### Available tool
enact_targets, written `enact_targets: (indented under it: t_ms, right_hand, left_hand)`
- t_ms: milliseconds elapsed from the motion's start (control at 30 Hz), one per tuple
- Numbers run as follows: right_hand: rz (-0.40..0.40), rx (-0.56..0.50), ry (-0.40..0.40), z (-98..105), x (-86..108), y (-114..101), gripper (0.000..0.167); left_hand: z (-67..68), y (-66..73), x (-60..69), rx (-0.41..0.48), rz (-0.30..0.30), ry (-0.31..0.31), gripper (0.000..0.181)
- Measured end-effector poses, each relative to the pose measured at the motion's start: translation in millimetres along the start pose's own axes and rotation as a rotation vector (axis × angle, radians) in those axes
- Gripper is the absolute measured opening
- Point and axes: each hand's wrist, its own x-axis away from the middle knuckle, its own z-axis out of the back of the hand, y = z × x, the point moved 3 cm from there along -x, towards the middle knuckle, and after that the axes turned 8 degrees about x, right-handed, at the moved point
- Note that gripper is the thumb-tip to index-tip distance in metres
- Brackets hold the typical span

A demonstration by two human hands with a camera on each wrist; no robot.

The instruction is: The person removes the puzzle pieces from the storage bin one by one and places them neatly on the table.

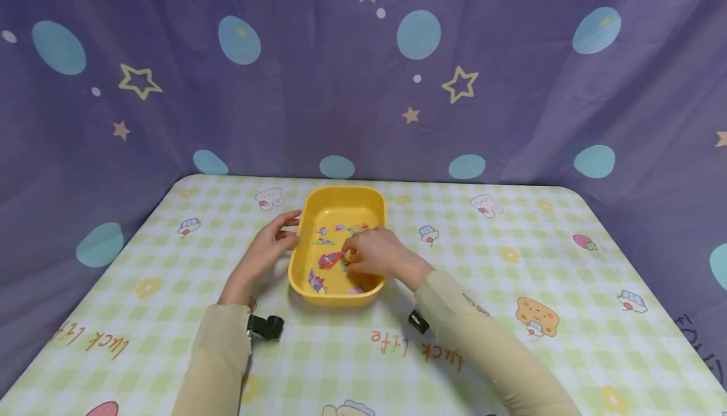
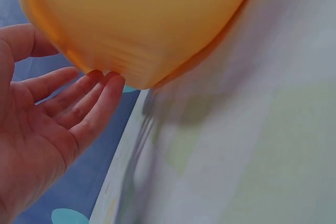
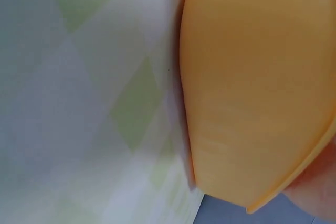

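A yellow rectangular tray stands near the middle of the table with several small, flat, colourful cutouts in it. The largest is a red and blue cutout; a purple patterned cutout lies closer to the near left corner. My left hand is at the tray's left side, and in the left wrist view its loosely extended fingers touch the tray's outer wall. Over the right rim reaches my right hand, fingers bent down among the cutouts. Whether it pinches one is hidden; the tray wall blocks the right wrist view.
A pale green and white checked cloth with printed cartoons covers the table. Behind it hangs a purple curtain with stars and blue ovals. Dark wrist mounts sit on both wrists.
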Motion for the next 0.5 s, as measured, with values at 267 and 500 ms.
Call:
enact_targets:
  t_ms: [267, 500]
  right_hand:
    - [-0.048, 0.074, -0.135, -3.6, -10.5, -5.4, 0.027]
    - [-0.075, 0.107, -0.145, -6.0, -14.4, -7.9, 0.021]
  left_hand:
    - [-0.3, -1.7, -1.5, -0.005, 0.014, 0.001, 0.056]
    - [-1.1, -1.1, -2.3, 0.007, 0.011, 0.001, 0.056]
